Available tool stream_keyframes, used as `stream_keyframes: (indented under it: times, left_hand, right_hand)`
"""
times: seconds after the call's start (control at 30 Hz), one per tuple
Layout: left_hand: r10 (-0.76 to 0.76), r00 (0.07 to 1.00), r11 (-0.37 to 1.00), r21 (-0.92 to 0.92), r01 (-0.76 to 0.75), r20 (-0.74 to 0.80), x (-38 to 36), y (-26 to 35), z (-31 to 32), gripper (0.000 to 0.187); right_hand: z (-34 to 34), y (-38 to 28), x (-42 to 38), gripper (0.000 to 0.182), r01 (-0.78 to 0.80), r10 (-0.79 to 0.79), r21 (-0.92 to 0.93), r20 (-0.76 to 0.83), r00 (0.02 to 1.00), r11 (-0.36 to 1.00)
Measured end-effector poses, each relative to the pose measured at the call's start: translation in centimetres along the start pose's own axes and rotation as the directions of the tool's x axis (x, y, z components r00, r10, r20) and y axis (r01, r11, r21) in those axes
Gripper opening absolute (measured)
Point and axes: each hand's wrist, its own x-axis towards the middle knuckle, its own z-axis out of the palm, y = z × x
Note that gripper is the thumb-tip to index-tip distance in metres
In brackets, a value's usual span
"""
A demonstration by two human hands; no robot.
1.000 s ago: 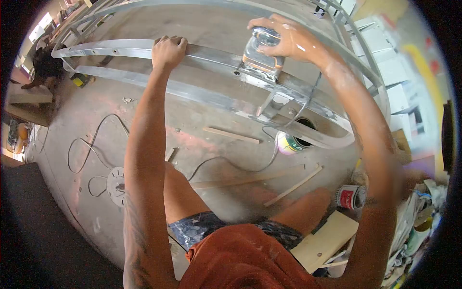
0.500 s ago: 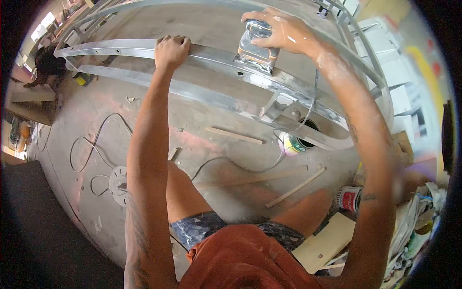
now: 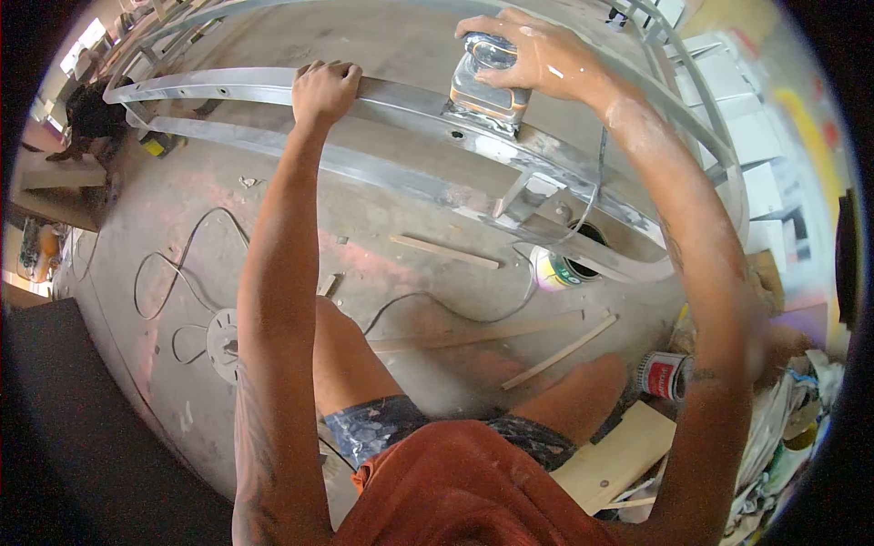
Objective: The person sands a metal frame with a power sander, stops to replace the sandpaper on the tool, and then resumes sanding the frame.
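My right hand (image 3: 551, 59) is wrapped round the top of a palm sander (image 3: 492, 86), a grey-black power tool with orange trim. Its pad sits on the upper face of a long metal frame rail (image 3: 401, 102), just right of a small hole. White dust marks my fingers and forearm. Further left, my left hand (image 3: 325, 93) grips the same rail with its fingers folded over the far edge. From the sander a cord (image 3: 599, 173) hangs down past the rail. To the right, the rail has white and grey patches.
Below the rail stands an open paint can (image 3: 555, 271). Thin wooden strips (image 3: 444, 251) and a looped cable (image 3: 137, 289) lie on the dusty floor. A red-labelled can (image 3: 659, 375), a board (image 3: 614, 460) and crumpled rubbish (image 3: 792, 428) are at right. A person (image 3: 89, 114) is at far left.
Hardly anything differs. The sander sits at nearly the same spot on the rail, and my left hand keeps its place. The view has shifted very slightly.
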Motion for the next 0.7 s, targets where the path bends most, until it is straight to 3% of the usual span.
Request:
stream_keyframes:
  times: [0.07,0.27,0.37,0.5,0.6,0.7]
  left_hand:
    - [-0.010,0.990,0.997,-0.076,-0.001,-0.142,-0.1,0.1,0.4,0.041]
    - [0.109,0.986,0.994,0.039,-0.105,-0.127,0.1,-0.9,1.3,0.040]
    - [0.018,0.988,0.998,-0.054,-0.027,-0.151,-0.1,-0.3,0.9,0.040]
    - [0.024,0.992,0.999,-0.037,-0.029,-0.125,0.3,-0.8,1.3,0.039]
    - [0.119,0.987,0.993,0.030,-0.117,-0.112,0.2,-0.9,1.2,0.040]
    - [0.042,0.992,0.997,-0.054,-0.049,-0.118,0.2,-0.5,1.0,0.041]
  right_hand:
    - [-0.1,0.1,-0.1,0.057,-0.016,0.016,0.006,0.005,1.000,1.000]
    - [-0.2,1.0,-1.2,0.055,0.009,-0.009,0.018,-0.005,1.000,1.000]
    - [0.1,0.6,0.3,0.055,0.048,-0.048,-0.007,-0.025,0.999,0.999]
    - [0.1,-0.1,0.4,0.055,0.022,-0.022,0.016,-0.010,1.000,1.000]
    - [-0.2,0.9,-1.3,0.055,0.025,-0.025,0.073,-0.008,1.000,0.997]
    - [-1.3,1.9,-3.8,0.055,-0.002,0.001,0.071,0.005,1.000,0.997]
